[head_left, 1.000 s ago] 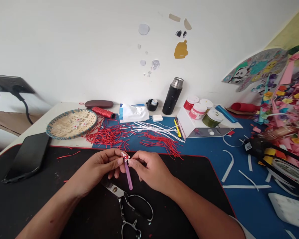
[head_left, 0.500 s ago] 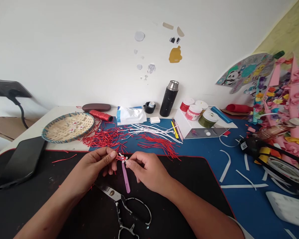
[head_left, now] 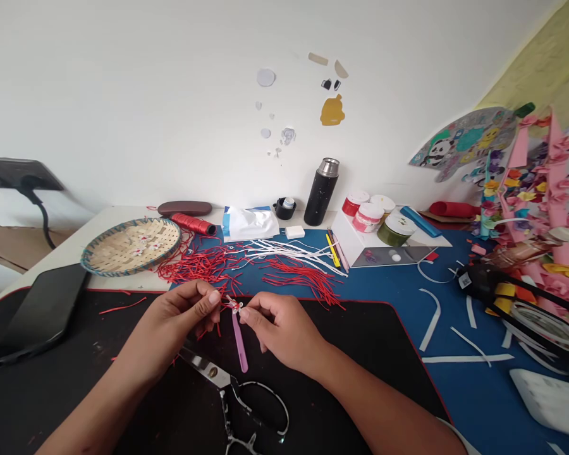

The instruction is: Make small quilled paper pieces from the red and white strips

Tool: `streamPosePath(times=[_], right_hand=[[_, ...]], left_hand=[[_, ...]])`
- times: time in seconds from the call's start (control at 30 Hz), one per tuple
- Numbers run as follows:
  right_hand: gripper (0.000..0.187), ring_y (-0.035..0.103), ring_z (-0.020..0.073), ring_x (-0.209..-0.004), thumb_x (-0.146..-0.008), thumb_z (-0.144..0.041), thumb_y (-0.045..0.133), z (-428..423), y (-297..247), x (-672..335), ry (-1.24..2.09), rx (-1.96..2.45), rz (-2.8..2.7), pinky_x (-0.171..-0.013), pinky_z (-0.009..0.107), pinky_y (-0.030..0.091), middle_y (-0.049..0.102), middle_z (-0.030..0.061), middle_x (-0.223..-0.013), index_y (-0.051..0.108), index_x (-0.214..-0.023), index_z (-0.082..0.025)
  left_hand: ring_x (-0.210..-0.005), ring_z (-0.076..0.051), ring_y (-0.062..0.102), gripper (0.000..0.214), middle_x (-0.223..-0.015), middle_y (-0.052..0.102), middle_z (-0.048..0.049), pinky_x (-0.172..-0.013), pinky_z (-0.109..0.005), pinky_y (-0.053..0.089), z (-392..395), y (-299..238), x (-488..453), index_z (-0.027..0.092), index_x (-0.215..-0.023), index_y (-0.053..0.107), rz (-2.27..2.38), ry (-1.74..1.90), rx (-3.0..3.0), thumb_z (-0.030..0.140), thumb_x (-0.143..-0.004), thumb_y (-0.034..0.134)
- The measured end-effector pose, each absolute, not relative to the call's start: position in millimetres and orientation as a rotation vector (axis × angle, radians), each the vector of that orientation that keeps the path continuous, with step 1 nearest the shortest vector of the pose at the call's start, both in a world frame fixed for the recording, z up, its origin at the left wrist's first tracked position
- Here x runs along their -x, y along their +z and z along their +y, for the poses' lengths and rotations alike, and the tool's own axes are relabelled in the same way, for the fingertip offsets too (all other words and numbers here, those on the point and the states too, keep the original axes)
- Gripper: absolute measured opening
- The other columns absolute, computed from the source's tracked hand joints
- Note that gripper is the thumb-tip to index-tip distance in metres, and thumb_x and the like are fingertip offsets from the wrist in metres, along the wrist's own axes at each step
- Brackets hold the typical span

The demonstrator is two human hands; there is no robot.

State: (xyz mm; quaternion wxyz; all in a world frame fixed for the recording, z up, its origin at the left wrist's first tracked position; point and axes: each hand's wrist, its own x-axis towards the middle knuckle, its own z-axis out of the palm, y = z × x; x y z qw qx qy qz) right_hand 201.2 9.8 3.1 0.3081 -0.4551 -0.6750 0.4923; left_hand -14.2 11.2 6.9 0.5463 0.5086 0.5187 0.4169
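Between my two hands is a small knotted piece of red and white cord point(head_left: 236, 306). My left hand point(head_left: 196, 311) pinches its left side between thumb and forefinger, with red strands hanging below. At its right edge, the thumb and forefinger of my right hand point(head_left: 275, 322) grip a white loop. A purple handled tool point(head_left: 239, 344) lies on the black mat just under the knot; its upper end is hidden. Scissors point(head_left: 218, 376) rest on the mat nearer to me, blades pointing up-left and partly behind my left wrist.
Behind my hands lie red cords point(head_left: 199, 262) and white cords point(head_left: 289, 249). A woven basket point(head_left: 99, 253) holds small red-white pieces. A phone point(head_left: 42, 309), a red thread spool point(head_left: 189, 223), a black flask point(head_left: 321, 193), tubs point(head_left: 396, 230) and white paper strips point(head_left: 464, 359) lie around.
The view has tilted slightly, so the scene sits a little lower. Both hands keep their pinch on the cord knot, with only a slight shift of the fingers.
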Motion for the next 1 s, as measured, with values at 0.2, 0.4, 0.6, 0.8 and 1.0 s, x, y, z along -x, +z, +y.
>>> streamPosePath(times=[0.2,0.4,0.6,0.8,1.0], right_hand=[[0.024,0.055,0.0111,-0.053,-0.101,-0.032,0.062,10,-1,-199,1.267,1.222,-1.819,-0.055,0.023,0.037,0.058,-0.005,-0.056,0.067,-0.082,-0.019],[0.025,0.053,0.0105,-0.054,-0.1,-0.032,0.064,11,-1,-198,1.233,1.245,-1.891,-0.056,0.024,0.034,0.06,-0.0039,-0.059,0.068,-0.079,-0.019],[0.029,0.054,0.0117,-0.057,-0.102,-0.039,0.063,11,1,-201,1.15,1.254,-1.938,-0.058,0.024,0.034,0.061,-0.0033,-0.061,0.071,-0.081,-0.019],[0.024,0.057,0.0126,-0.065,-0.101,-0.037,0.064,11,1,-202,1.071,1.22,-1.938,-0.061,0.024,0.036,0.069,-0.0018,-0.073,0.074,-0.086,-0.02],[0.017,0.06,0.0123,-0.066,-0.1,-0.033,0.065,11,2,-203,1.069,1.204,-1.907,-0.063,0.024,0.039,0.073,-0.0018,-0.077,0.076,-0.092,-0.021]], left_hand=[[-0.061,-0.016,0.052,0.04,-0.068,0.065,-0.0002,-0.056,-0.026,0.043,4,18,8,0.022,-0.075,0.071,1.309,0.956,-1.374,0.06,-0.079,0.082],[-0.063,-0.018,0.054,0.041,-0.069,0.067,-0.0015,-0.058,-0.027,0.043,3,19,4,0.022,-0.077,0.073,1.361,0.912,-1.458,0.062,-0.079,0.079],[-0.061,-0.017,0.052,0.042,-0.067,0.063,0.0002,-0.057,-0.026,0.041,6,16,5,0.022,-0.076,0.071,1.365,0.908,-1.461,0.064,-0.082,0.076],[-0.06,-0.016,0.051,0.046,-0.066,0.062,0.0008,-0.056,-0.026,0.042,8,14,7,0.022,-0.076,0.069,1.34,0.885,-1.444,0.067,-0.083,0.074],[-0.061,-0.016,0.051,0.046,-0.067,0.061,0.0012,-0.056,-0.025,0.043,9,12,6,0.022,-0.077,0.069,1.309,0.866,-1.429,0.067,-0.083,0.075]])
